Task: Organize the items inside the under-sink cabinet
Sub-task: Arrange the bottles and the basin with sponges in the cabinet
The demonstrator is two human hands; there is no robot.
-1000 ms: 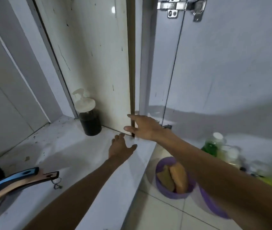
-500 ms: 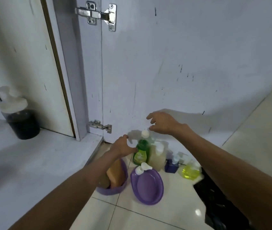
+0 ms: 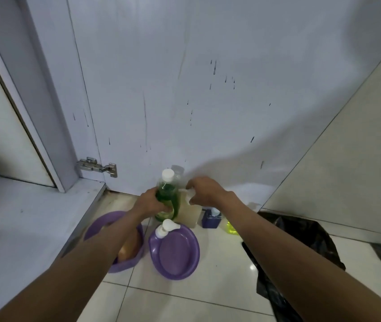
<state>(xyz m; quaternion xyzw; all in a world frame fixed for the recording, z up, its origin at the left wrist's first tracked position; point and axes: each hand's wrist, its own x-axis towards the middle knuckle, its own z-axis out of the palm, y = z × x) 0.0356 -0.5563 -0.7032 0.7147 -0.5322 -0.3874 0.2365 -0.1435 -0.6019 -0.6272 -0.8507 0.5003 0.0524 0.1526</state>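
Note:
My left hand [image 3: 150,203] grips a green bottle [image 3: 166,193] with a white cap, standing on the floor tiles in front of the open cabinet door [image 3: 208,94]. Right beside it, my right hand [image 3: 204,190] curls round the white top of a beige bottle [image 3: 187,213]. A clear bottle top [image 3: 177,169] shows behind them. Nearer me a white pump bottle [image 3: 165,227] stands at the rim of a purple oval tray [image 3: 175,254]. A purple bowl [image 3: 126,263] with brown sponges lies under my left forearm. The cabinet floor [image 3: 22,219] is at the left.
A small dark blue bottle [image 3: 210,218] and a yellow-green bottle [image 3: 230,227] stand to the right of the beige one. A black plastic bag [image 3: 301,247] lies on the tiles at the right. A metal hinge [image 3: 98,167] sits low on the door.
The view swung right from the cabinet interior to the floor. Both hands dropped from above the bottles onto them: the left took the green bottle, the right the beige one's top.

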